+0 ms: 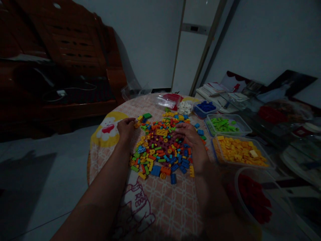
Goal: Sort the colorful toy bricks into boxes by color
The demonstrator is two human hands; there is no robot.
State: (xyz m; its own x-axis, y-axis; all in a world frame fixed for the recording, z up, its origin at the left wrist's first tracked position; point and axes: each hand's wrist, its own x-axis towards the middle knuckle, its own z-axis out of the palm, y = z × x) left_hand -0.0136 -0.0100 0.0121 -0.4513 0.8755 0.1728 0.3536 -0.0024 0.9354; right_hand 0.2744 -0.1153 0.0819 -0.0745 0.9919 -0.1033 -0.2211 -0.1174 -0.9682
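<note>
Mixed toy bricks (163, 144) in many colours lie spread over the middle of a round table. At the pile's left edge is my left hand (126, 128), its fingers bent and closed beside a yellow brick (140, 118); whatever they hold is too small to make out. My right hand (187, 133) is over the pile's right side, thumb and fingertips pinched at a light green brick (173, 129). A larger yellow brick (161, 132) lies between the two hands.
Along the right stand clear tubs of blue bricks (206, 106), green bricks (222, 125), yellow bricks (240, 150) and red bricks (253, 197). White bricks (185, 107) and empty clear containers (164, 101) sit at the back. A wooden bench (72, 43) is at the left.
</note>
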